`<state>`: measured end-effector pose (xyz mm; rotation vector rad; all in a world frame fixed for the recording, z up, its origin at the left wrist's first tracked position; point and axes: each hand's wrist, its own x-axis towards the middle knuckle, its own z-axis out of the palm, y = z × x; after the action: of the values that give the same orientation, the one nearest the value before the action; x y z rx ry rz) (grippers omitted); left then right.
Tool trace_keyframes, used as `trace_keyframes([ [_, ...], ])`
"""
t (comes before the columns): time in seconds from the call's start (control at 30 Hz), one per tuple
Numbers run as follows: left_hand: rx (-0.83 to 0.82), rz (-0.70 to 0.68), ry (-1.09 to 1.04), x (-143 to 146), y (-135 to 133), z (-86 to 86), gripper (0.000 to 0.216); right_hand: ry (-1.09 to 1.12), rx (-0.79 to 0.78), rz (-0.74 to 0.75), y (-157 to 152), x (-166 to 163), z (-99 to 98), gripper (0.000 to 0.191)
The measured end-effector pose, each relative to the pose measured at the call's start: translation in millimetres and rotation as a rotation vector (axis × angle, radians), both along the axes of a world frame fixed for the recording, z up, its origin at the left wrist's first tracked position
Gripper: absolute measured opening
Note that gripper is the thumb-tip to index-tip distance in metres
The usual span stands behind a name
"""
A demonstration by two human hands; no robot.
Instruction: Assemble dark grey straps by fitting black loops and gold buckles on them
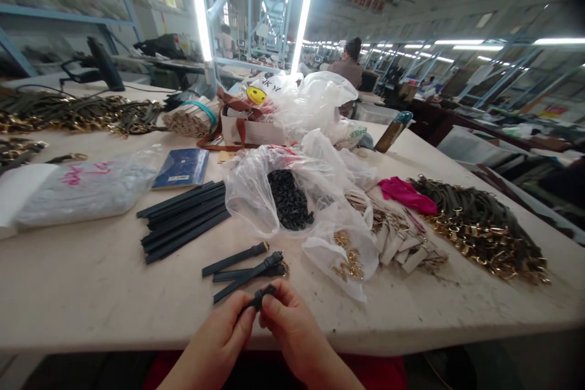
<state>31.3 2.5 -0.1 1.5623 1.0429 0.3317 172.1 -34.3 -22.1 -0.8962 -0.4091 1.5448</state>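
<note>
Just above the table's near edge, my left hand (231, 324) and my right hand (290, 320) are both closed on one dark strap (258, 300), with a small loop on it. My fingers cover most of the strap. Right beyond them lie a few dark straps (247, 271) with loops and bits of gold metal at their ends. A stack of long dark strips (185, 219) lies farther left. Ahead, an open clear plastic bag (247, 195) holds many small black loops (290, 200). Nearer on the right, another clear bag (320, 250) holds gold metal rings (351, 265).
Beige straps (402, 241), a magenta cloth (406, 195) and a heap of olive straps with gold clasps (489, 228) cover the right side. A blue booklet (180, 169) and a filled plastic bag (91, 189) lie left. Another person (350, 64) is in the background.
</note>
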Motion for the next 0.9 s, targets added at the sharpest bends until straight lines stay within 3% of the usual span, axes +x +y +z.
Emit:
trace_keyframes([
  [0.07,-0.057,-0.008,-0.013,-1,1,-4.1,0.033,-0.116,0.015,-0.014,0,2,-4.7,0.018],
  [0.17,-0.237,-0.055,-0.039,-2,2,-7.0,0.059,-0.202,0.024,-0.037,-1,5,-7.8,0.017],
  [0.23,-0.326,-0.042,-0.064,-1,3,-5.3,0.064,-0.22,0.029,0.011,-1,2,-6.8,0.019],
  [0.33,-0.318,0.014,-0.126,2,5,0.2,0.063,-0.283,0.039,0.143,-2,0,-3.3,0.024],
  [0.4,-0.307,0.01,-0.154,2,8,2.5,0.06,-0.484,0.076,0.185,-5,11,-1.0,0.022],
  [0.53,-0.298,0.038,-0.15,0,12,0.3,0.057,-1.309,0.131,0.141,-9,73,0.8,0.012],
  [0.6,-0.286,0.04,-0.142,2,11,-1.6,0.055,-1.667,0.037,0.048,-6,111,-0.7,0.017],
  [0.63,-0.277,0.028,-0.137,4,10,-2.3,0.053,-1.808,-0.027,0.08,-4,127,-2.1,0.018],
  [0.77,-0.218,-0.016,-0.092,11,4,-3.5,0.043,-2.006,-0.177,0.313,7,154,-9.9,0.008],
  [0.9,-0.159,-0.045,-0.005,6,-2,-4.0,0.031,-2.001,-0.164,0.315,12,149,-14.7,0.005],
])
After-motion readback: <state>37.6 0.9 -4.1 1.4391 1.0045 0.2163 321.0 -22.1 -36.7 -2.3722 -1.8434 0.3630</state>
